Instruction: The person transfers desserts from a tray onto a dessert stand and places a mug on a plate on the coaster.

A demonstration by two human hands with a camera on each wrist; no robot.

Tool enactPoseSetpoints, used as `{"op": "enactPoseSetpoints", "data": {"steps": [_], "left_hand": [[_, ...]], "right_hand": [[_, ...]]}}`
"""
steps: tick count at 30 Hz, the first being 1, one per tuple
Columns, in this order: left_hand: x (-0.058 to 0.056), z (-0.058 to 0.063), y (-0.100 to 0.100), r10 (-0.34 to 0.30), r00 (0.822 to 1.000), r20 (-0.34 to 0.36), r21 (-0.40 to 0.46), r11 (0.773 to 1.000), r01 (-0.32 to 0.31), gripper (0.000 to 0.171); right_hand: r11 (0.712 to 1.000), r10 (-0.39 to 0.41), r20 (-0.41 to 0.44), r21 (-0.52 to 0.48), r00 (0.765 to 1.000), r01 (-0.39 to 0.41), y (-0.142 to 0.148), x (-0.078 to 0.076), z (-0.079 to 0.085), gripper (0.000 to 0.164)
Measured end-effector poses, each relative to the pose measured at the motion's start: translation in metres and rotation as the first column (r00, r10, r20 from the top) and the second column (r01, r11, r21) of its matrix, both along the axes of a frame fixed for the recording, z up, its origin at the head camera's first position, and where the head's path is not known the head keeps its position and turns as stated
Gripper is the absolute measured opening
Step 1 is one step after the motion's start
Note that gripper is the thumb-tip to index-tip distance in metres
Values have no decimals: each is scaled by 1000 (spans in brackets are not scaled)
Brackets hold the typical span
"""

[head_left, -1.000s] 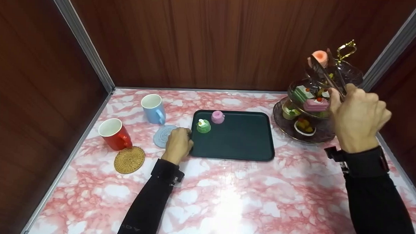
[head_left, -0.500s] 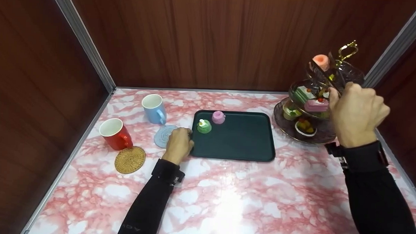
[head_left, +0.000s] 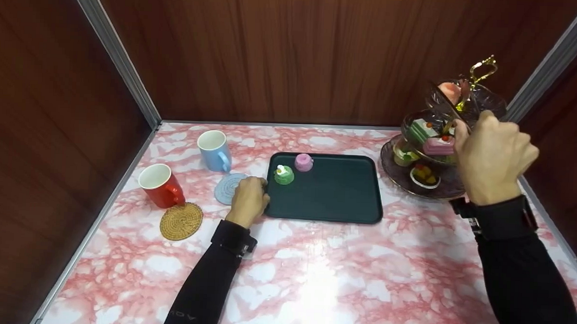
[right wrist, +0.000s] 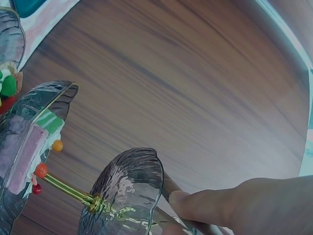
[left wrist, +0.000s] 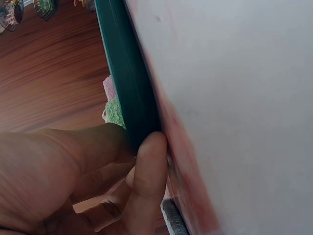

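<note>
Right hand [head_left: 496,157] gripping dark tongs [head_left: 448,104]; left hand [head_left: 249,201] pinching the tray [head_left: 333,197].
Head view: peach cake [head_left: 449,90] is showing at the tongs, by the top tier [head_left: 492,99]; whether the tier is bearing it, cannot tell. It is looking light, possibly soft; its sides are offering the safest hold, under gentle pressure. Left wrist view: thumb and finger are holding the tray's edge, which is looking stiff, fairly light. Right wrist view: the thumb is lying along the tongs; the glassy tier beside is looking slick and breakable.
</note>
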State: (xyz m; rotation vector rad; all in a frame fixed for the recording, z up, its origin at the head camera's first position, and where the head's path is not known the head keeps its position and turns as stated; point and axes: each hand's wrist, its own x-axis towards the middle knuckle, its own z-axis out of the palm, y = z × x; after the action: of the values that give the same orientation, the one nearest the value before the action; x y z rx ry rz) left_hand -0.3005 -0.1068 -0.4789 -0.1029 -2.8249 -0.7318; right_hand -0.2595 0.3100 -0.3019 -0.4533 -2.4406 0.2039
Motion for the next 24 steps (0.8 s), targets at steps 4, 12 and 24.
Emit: {"op": "enactPoseSetpoints", "data": {"steps": [4, 12, 24], "left_hand": [[0, 0, 0, 2, 1000, -6, -2, 1000, -2, 29], [0, -1, 0, 16, 1000, 11, 1, 1000, -16, 30], [0, 1, 1, 12, 1000, 18, 0, 1000, -12, 31]], "right_hand": [[1000, 11, -18, 5, 1000, -10, -1, 0, -1, 56], [999, 43, -65, 15, 997, -42, -4, 1, -5, 57], [990, 138, -180, -14, 974, -143, -18, 2, -20, 62]]}}
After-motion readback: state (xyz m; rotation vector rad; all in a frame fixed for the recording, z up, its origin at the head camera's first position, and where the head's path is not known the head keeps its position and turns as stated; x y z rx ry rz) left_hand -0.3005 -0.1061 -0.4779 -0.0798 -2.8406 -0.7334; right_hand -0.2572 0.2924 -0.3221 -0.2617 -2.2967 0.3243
